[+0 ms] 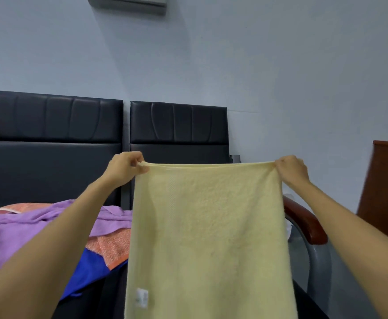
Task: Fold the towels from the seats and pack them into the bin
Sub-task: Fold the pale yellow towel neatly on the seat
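Your left hand point(125, 165) pinches the top left corner of the pale yellow towel point(209, 226), fingers point(140, 167) curled tight on the hem. Your right hand point(291, 168) grips the top right corner, fingers bunched on the cloth. The top edge is stretched taut and level between both hands, up in front of the right-hand black seat point(179, 125). The towel hangs flat, and its lower end runs out of view at the bottom. There is a small white label point(142, 297) near its lower left edge. On the left-hand seat point(54, 143) lies a crumpled purple towel point(15, 231). An orange patterned towel point(112, 247) is partly under it, toward the seat's right edge. A blue towel point(89, 272) lies beneath the orange one, at the front edge. A brown armrest point(303, 219) shows just right of the yellow towel, below your right forearm.
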Motion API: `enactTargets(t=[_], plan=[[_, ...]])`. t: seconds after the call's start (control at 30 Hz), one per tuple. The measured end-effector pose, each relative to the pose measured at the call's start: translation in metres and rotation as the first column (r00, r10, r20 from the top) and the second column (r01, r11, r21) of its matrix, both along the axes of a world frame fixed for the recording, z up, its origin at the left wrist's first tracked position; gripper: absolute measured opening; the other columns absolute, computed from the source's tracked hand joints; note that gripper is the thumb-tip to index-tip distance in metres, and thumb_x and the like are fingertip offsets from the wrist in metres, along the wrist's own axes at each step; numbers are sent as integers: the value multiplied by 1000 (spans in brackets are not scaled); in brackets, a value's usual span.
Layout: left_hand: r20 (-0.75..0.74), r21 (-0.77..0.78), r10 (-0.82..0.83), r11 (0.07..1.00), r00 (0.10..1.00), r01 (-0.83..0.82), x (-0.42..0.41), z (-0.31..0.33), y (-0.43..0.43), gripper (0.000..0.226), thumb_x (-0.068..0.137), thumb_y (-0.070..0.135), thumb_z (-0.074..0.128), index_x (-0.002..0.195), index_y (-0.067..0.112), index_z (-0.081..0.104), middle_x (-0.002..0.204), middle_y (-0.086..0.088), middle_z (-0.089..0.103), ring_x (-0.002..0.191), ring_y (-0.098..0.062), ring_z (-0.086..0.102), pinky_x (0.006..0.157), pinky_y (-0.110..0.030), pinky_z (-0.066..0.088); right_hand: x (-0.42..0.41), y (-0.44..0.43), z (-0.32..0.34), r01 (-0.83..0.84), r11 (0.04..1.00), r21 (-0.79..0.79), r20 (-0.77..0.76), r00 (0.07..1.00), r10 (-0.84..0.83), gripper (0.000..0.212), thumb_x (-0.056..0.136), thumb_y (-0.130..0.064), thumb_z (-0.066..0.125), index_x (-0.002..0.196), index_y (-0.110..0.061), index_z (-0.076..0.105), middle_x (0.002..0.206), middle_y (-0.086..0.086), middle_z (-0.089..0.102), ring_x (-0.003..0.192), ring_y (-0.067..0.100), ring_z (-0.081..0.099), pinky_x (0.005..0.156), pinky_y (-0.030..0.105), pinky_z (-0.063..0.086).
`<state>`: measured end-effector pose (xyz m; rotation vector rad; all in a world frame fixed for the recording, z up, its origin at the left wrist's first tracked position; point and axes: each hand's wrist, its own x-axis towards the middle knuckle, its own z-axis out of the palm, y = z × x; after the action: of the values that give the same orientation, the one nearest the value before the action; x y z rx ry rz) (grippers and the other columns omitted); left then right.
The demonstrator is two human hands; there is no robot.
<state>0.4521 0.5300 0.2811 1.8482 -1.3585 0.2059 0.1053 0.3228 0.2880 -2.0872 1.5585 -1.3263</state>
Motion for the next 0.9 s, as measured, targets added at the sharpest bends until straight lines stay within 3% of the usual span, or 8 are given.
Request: enactTargets(t=[0.13,0.23,0.4,0.57,0.63,0.7,0.8,0.9], plan=[[-59,-116,-33,993,998,26,-1,22,-15,16,87,11,64,78,4,53,68,-8,56,49,-24,58,42,-24,47,21,-15,19,29,999,35,205,978,-36,33,87,2,30,56,-10,31,61,5,37,64,29,52,48,26,26],[-236,-359,-101,933,966,9,-8,37,-21,17,89,3,59,76,3,49,77,-17,61,53,-22,64,45,-20,54,28,-13,34,-27,999,-34,409,911,39,31,84,2,29,56,-9,33,59,8,41,79,41,65,47,29,34],[-364,-464,-264,883,893,72,-15,16,-15,26,89,1,58,70,11,44,72,-11,59,53,-21,67,51,-27,58,5,5,17,-40,968,-246,277,955,110,25,83,-4,36,59,-8,31,57,8,25,63,23,25,51,31,18],[-485,-272,-261,952,835,140,-28,-69,10,24,85,2,65,71,11,48,59,-6,54,38,-12,53,36,-19,42,-26,37,-59,-136,987,-92,183,971,151,27,74,-18,38,49,-13,29,50,4,25,45,11,28,48,25,25],[-506,-130,-208,978,837,165,-33,-109,23,27,82,3,68,66,17,51,57,2,51,50,-9,44,42,-19,34,-39,46,-93,-163,983,88,149,978,149,28,73,-15,45,46,-11,37,49,7,35,41,7,38,43,17,31],[-573,23,-212,961,791,275,-38,-143,39,29,81,5,67,62,24,58,61,13,57,64,-9,48,58,-20,39,-49,52,-122,-134,955,266,64,991,122,18,61,-17,44,48,-5,39,53,10,38,50,16,37,50,26,29],[-668,231,-191,866,720,443,-48,-174,59,20,76,15,69,61,20,56,63,12,55,66,-8,50,63,-21,39,-64,60,-161,-235,803,548,77,970,231,33,70,6,41,48,-16,27,45,-1,28,46,10,24,52,29,13],[-804,350,-126,689,581,634,-54,-180,64,29,82,8,63,55,20,64,63,10,62,60,-3,59,56,-15,45,-75,77,-180,-362,565,742,183,919,348,12,45,-8,41,51,-14,32,47,-1,33,50,14,28,49,27,21]])
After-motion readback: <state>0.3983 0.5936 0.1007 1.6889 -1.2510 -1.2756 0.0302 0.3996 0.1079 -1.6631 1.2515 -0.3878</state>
